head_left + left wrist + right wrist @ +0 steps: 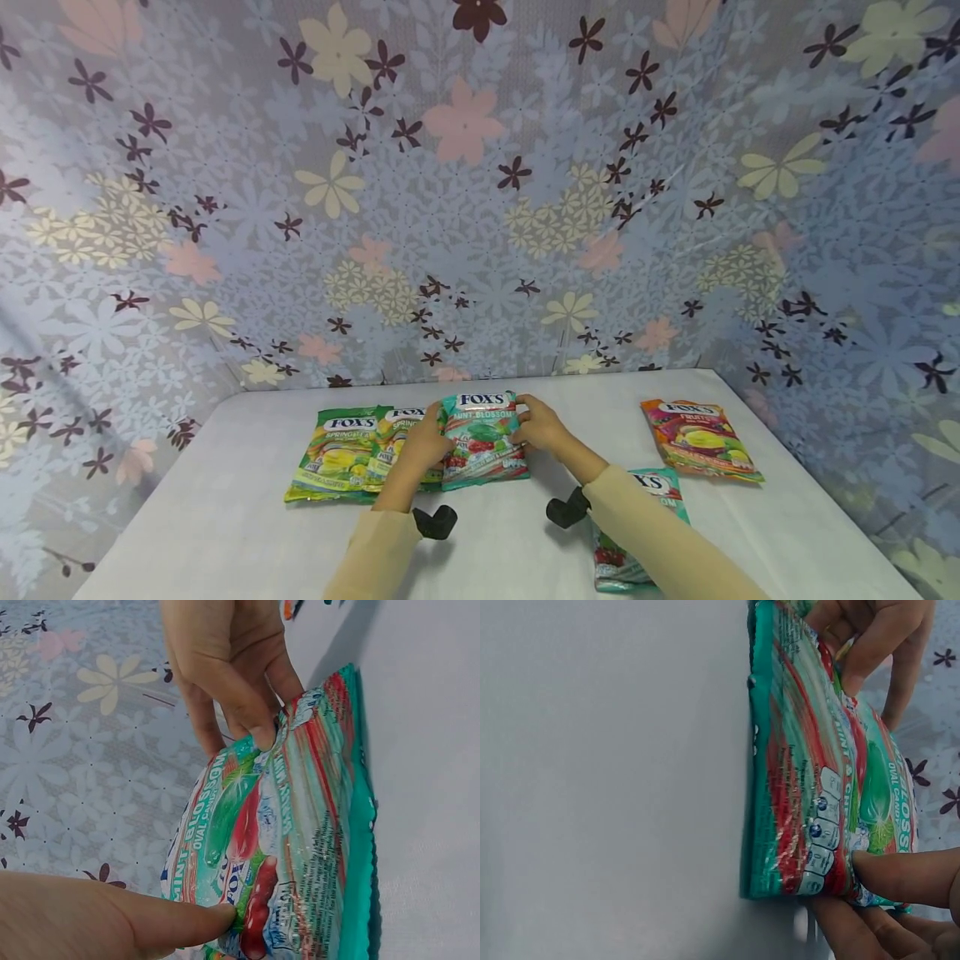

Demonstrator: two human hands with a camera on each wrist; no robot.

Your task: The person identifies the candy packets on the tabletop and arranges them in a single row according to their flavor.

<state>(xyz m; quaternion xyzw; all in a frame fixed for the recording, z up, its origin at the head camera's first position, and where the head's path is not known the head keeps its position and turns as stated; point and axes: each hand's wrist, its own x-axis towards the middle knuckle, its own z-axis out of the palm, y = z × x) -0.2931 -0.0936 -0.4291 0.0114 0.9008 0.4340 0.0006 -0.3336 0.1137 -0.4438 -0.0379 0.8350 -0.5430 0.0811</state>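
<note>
A teal and red bag of Fox's mint candy (pixel 483 450) stands between both hands at the middle of the white table. My left hand (pixel 427 442) grips its left side, thumb on the printed front (pixel 255 825). On its right side, my right hand (pixel 542 427) pinches the edge, with the thumb in front and the other fingers behind in the right wrist view. The bag's bottom seam is at the tabletop. Just left of it, two green-yellow Fox's spring tea candy bags (pixel 341 458) overlap, the second (pixel 386 442) partly hidden by my left hand.
Another teal Fox's bag (pixel 663 483) lies at the front right, partly covered by my right sleeve (pixel 660 533). Farther right is an orange and purple Fox's fruits candy bag (pixel 701 439). A floral cloth (pixel 465 250) hangs behind the white table (pixel 225 500).
</note>
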